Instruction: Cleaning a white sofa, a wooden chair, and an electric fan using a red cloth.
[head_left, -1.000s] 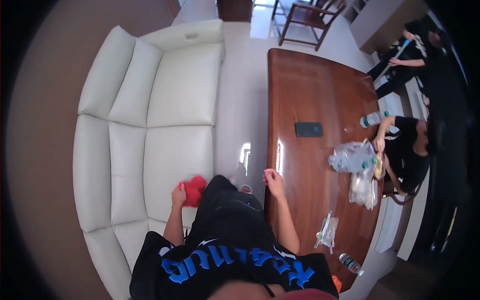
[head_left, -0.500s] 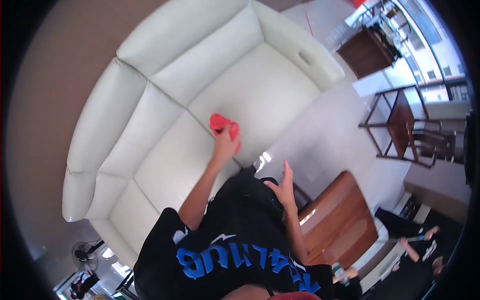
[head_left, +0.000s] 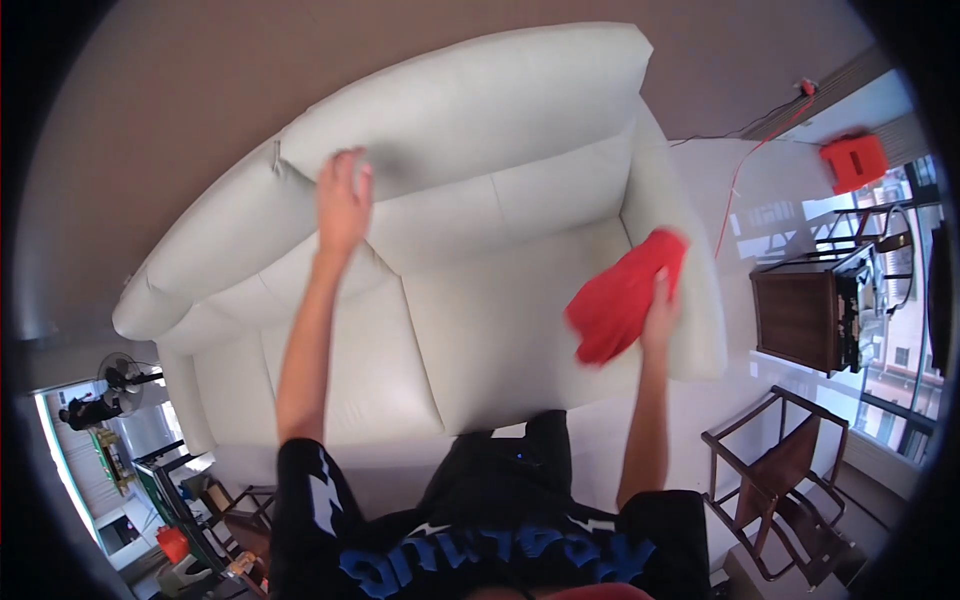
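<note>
One red cloth [head_left: 615, 310], grasped in the right hand [head_left: 660, 308], appears over the white sofa [head_left: 500, 330], near the armrest [head_left: 704, 310] at right; whether cloth and sofa touch cannot be determined. The left hand [head_left: 343, 210], released with fingers extended, is at the backrest [head_left: 480, 110], contact likewise indeterminate. Beyond the armrest stand a wooden cabinet [head_left: 797, 318], a wooden chair [head_left: 785, 465] and a red stool [head_left: 854, 162].

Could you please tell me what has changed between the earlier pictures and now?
The red cloth went from the left hand to the right hand, which holds it near the sofa's right armrest. The left hand, now empty, reaches to the backrest; whether it touches is unclear. The view swung left to face the sofa, losing the wooden table. The sofa looks unchanged.
</note>
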